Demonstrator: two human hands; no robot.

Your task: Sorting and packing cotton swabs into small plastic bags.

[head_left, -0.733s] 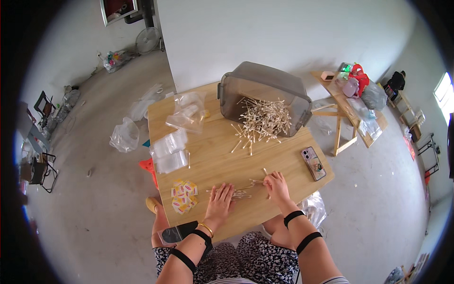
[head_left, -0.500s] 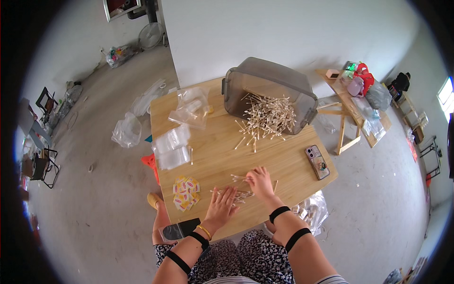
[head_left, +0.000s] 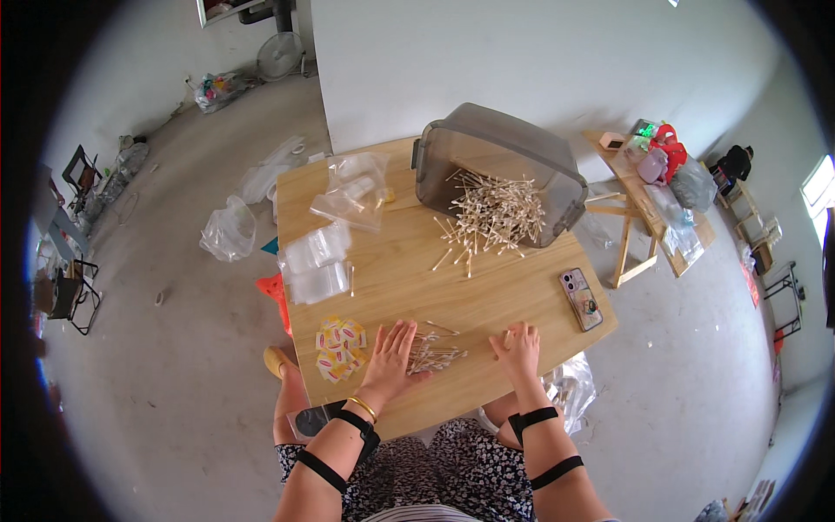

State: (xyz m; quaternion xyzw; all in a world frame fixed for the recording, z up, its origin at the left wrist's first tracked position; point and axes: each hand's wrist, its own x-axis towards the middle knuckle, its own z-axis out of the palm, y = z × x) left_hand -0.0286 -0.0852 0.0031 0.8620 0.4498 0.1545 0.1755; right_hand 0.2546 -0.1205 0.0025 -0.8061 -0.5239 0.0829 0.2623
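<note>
The small heap of white-tipped wooden cotton swabs lies in front of you near the table's close edge, just to the right of your left hand, its sticks running roughly sideways. That hand is flat and wide, fingers extended together and thumb out along the heap's near side. Your right hand is a little way to the right, apart from the heap, its fingers curled narrow; you cannot tell from here whether a swab is pinched in them. Left of your left hand are scattered small yellow-and-white printed packets, and beyond them a stack of clear plastic bags. A smartphone in a patterned case lies past your right hand. Farther out on the pale wooden table, a grey translucent plastic bin rests on its side, a large tangle of loose swabs spilling from its mouth.
</note>
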